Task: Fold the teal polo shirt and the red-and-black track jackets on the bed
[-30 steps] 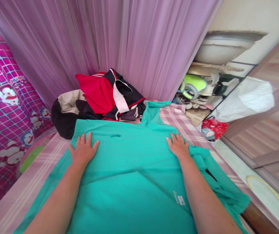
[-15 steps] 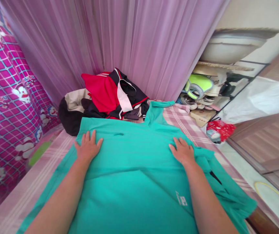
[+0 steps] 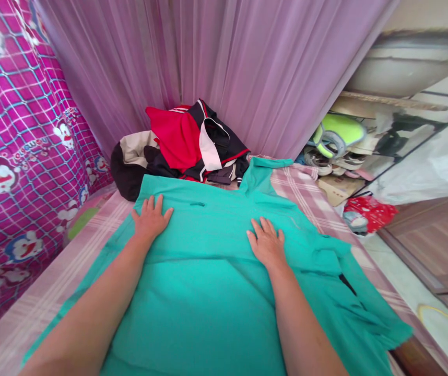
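Note:
A teal jacket (image 3: 204, 292) lies spread over the plaid bedsheet, its right sleeve side folded and wrinkled and its collar end pointing away from me. My left hand (image 3: 151, 219) rests flat on the jacket's upper left part, fingers apart. Flat on the upper middle of the cloth is my right hand (image 3: 268, 243), also with fingers spread. A short zip pull shows between the hands, nearer the left one. My right forearm covers part of the jacket's front.
Behind the jacket is a heap of red, navy and beige clothes (image 3: 180, 138) against a purple curtain (image 3: 216, 52). A pink cartoon-print cloth (image 3: 24, 183) hangs on the left. To the right stand a rack with shoes (image 3: 326, 162) and a red bag (image 3: 380, 211).
My right hand has slid leftward across the jacket, closer to my left hand. My left hand stays at the same part of the cloth. The view has shifted slightly.

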The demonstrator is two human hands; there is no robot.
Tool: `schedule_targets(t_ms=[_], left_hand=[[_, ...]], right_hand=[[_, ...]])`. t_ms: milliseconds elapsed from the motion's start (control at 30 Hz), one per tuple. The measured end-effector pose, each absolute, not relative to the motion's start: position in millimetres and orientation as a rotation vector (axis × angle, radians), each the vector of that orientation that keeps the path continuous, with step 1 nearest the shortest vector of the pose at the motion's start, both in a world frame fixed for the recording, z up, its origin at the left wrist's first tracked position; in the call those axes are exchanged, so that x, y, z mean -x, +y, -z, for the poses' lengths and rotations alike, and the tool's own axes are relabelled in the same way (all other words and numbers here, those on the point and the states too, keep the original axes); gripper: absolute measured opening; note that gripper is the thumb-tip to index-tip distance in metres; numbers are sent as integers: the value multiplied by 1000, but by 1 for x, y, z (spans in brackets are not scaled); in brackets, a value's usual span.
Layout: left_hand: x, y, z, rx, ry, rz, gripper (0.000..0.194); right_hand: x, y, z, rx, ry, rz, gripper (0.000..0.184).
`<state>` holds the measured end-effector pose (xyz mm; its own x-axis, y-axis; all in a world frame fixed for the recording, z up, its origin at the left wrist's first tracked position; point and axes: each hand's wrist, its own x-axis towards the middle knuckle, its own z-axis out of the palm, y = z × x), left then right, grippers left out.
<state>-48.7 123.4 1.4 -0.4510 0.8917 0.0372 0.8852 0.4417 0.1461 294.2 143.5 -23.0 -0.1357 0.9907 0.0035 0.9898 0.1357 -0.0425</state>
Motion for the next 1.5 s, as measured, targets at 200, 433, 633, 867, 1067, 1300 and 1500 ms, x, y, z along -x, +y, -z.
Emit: schedule_targets(t_ms=[200,433,633,867,1067,1300,1500], left_hand=[[45,128,-25,-1470,2556,-155,75],[-105,102,-41,-1971,2227,-380,68],[-134,84,0,-2023,2103,-288,65],[-76,91,0,-2027,2195,-128,66],[-3,84,-4,-1884,2435,-52,63],[48,82,-2,-1596,2637,-52,67],[44,84,3,-1604,2670,-12,67]], right_hand=[[-293,142,15,2040,-2326,-81,56],[-294,141,15,2027,-2343,-74,56],[-297,144,24,1995,-2324,-44,55],[-296,144,22,2016,-2327,-40,55],[-296,144,21,2034,-2334,-29,55],[-299,145,26,2023,-2324,15,55],[-302,144,25,2001,-2337,-1,55]])
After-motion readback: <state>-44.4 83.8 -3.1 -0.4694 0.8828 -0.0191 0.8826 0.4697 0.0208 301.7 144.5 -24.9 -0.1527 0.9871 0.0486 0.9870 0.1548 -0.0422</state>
